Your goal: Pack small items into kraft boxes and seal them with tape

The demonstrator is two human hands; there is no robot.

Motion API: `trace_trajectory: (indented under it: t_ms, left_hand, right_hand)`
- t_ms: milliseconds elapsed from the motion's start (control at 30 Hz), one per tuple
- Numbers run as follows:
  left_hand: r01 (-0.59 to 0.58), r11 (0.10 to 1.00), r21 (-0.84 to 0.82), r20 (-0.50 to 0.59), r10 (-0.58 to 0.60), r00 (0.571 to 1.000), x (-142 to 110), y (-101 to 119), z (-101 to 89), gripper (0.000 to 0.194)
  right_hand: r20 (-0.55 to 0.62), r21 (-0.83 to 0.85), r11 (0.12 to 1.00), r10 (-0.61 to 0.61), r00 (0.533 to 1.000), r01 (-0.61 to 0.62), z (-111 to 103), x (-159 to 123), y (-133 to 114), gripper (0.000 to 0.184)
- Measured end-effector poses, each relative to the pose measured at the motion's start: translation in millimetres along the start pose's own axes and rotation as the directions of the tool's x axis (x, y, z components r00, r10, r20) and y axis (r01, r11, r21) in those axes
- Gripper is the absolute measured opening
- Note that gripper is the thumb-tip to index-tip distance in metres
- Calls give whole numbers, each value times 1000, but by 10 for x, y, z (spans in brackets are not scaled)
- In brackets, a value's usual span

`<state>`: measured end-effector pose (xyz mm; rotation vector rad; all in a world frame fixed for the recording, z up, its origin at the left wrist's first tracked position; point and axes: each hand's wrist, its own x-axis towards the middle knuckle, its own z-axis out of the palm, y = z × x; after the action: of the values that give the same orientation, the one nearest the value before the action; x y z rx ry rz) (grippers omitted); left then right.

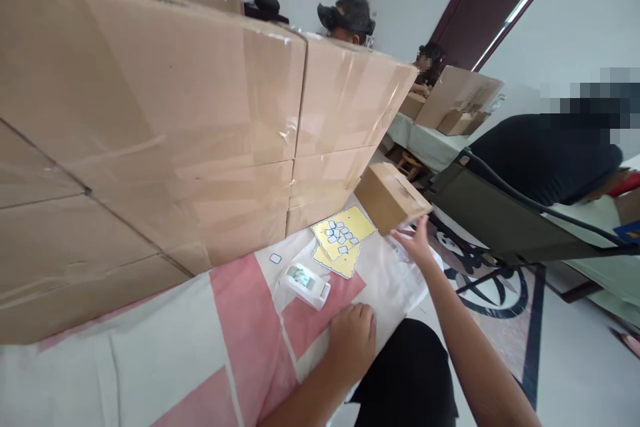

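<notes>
My right hand (416, 241) grips the near end of a small brown cardboard box (393, 197) at the table's right end, thumb and fingers on its lower edge. My left hand (353, 337) rests curled on the pink-and-white cloth (240, 327), with nothing seen in it. Beyond it lies a white rounded case (306, 285) with a greenish picture or window on top. Two overlapping yellow cards (359, 221) with scalloped edges lie between the case and the box. Several small white pieces with blue outlines (343, 250) are scattered on them, and one single piece (275, 258) lies apart.
A wall of large taped cardboard boxes (200, 127) borders the table's far side. My dark-clothed knee (405, 373) is at the near edge. To the right stands a dark folding chair (500, 213) with a person (540, 153) in it. Two more people sit farther back.
</notes>
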<state>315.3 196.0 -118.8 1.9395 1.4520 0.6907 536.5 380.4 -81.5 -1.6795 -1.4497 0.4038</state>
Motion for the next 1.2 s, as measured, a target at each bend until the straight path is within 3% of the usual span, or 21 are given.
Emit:
trace_trajectory:
  t_ms: [100, 233, 333, 433, 500, 567, 667, 767, 900, 1000, 1100, 1133, 1200]
  left_hand:
    - [-9, 999, 43, 2, 9, 1000, -35, 20, -75, 11]
    - [-10, 987, 162, -4, 11, 1000, 30, 116, -372, 20]
    - [-9, 948, 318, -37, 21, 999, 356, 210, -705, 30]
    - [-29, 876, 481, 5, 30, 1000, 901, 242, -973, 28]
    - [-52, 827, 559, 63, 20, 998, 1259, 201, -1067, 20]
    - [-78, 786, 614, 127, -1, 992, 1523, 124, -1104, 25]
    - [-97, 742, 664, 189, -41, 981, 1707, 23, -1106, 30]
    - [-66, 728, 683, 152, -53, 987, 1690, -1, -1120, 30]
    - [117, 779, 616, -100, -70, 993, 1345, -53, -1284, 33]
    - [319, 835, 449, -337, -172, 926, 723, -317, -1602, 32]
    - [499, 842, 205, -534, -331, 778, -242, -823, -2106, 32]
    - [543, 832, 114, -589, -383, 711, -615, -1029, -2312, 34]
    - [607, 790, -87, -696, -484, 531, -1364, -1474, -2788, 29]
  right_hand:
    - [12, 13, 997, 70, 998, -70, 299, 103, -12, 109]
    - [-67, 55, 994, 98, 993, -94, 323, -46, 164, 78]
    - [-88, 79, 993, 96, 991, -89, 328, -65, 292, 64]
    - [-94, 96, 991, 104, 990, -95, 358, -19, 351, 51]
    - [-100, 111, 988, 118, 988, -107, 363, -2, 360, 43]
    - [-113, 135, 984, 134, 985, -118, 351, -6, 355, 38]
    - [-147, 181, 976, 147, 978, -120, 320, -23, 341, 32]
    - [-191, 210, 973, 138, 972, -97, 297, -15, 334, 27]
    - [-241, 196, 980, 71, 968, -23, 223, -8, 332, 24]
    - [-256, 161, 985, -13, 966, 56, 99, -57, 281, 30]
    - [-212, 130, 978, -134, 968, 164, -5, -134, 132, 43]
    - [-182, 124, 969, -188, 965, 212, -11, -174, 55, 48]
    - [-66, 133, 933, -329, 942, 335, 56, -313, -161, 53]
